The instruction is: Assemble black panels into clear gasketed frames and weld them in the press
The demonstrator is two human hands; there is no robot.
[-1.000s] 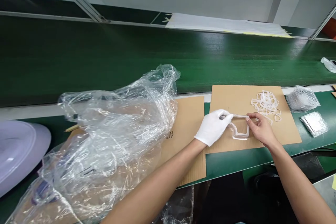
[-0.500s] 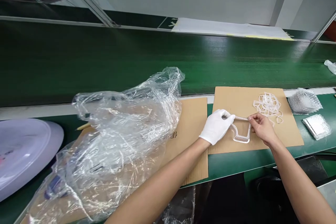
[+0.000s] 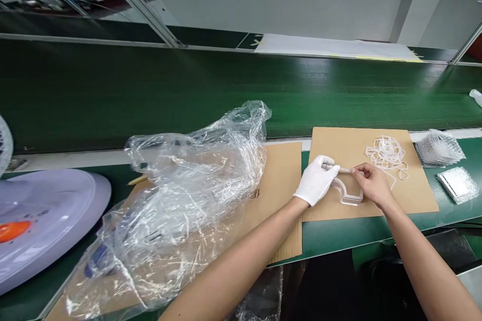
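A clear plastic frame [image 3: 352, 199] with a curved left side is held just over a cardboard sheet [image 3: 406, 200]. My left hand [image 3: 317, 179], in a white glove, pinches the frame's upper left corner. On the opposite side, my bare right hand [image 3: 372, 184] grips the upper right part with thumb and fingers. A tangled heap of thin white strips [image 3: 384, 152] lies on the cardboard beyond my right hand; one loose strand runs down near its fingers.
A crumpled clear plastic bag [image 3: 188, 195] covers another cardboard piece [image 3: 280, 200] at left. Far left is a pale lilac round object [image 3: 56, 195]. Bubble-wrapped packets [image 3: 440, 148] lie at right on the green table [image 3: 339, 235]. Behind runs a green conveyor belt [image 3: 226, 80].
The view has shifted slightly, so most things appear a little lower and further right. My right hand has slid along the frame's top edge toward my left hand. Both hands still hold the frame.
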